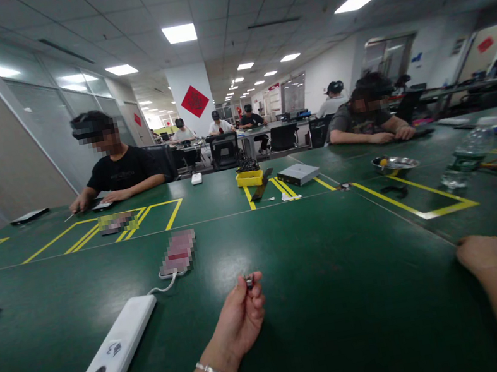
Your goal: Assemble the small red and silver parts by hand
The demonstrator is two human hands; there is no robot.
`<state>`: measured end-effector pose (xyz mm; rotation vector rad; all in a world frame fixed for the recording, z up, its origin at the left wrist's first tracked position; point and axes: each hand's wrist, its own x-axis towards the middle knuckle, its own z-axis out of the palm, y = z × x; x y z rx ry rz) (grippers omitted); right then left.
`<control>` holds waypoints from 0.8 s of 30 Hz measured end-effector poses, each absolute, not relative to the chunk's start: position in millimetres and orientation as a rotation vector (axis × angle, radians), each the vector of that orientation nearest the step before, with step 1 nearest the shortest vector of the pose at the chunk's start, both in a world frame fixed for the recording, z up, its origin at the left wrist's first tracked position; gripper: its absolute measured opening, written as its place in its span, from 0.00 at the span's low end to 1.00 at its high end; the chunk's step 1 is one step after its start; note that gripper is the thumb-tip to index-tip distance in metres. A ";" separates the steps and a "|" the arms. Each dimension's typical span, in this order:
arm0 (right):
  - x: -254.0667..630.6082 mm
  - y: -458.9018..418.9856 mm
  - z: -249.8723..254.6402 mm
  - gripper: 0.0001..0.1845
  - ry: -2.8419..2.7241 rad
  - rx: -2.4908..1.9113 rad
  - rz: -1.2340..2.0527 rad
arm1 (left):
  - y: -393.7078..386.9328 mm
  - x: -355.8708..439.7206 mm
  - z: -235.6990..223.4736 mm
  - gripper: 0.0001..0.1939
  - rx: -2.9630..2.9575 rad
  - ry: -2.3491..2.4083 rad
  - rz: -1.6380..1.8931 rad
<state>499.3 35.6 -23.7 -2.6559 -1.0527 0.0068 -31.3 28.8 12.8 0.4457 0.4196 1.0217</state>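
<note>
My left hand is raised a little over the green table, fingers pinched on a small dark metal part at the fingertips. A thin bracelet circles that wrist. My right hand rests on the table at the right, fingers curled under into a loose fist; nothing shows in it. A white power bank lies left of my left hand, cabled to a phone further back.
Yellow tape lines mark the table. Further back lie a yellow parts box, a grey box, a metal dish and a water bottle. Two people sit across the table, with others at desks behind.
</note>
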 end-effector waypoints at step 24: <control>151.6 15.7 14.8 0.12 -0.755 -1.056 1.826 | 25.0 -16.5 6.7 0.13 0.941 0.872 1.118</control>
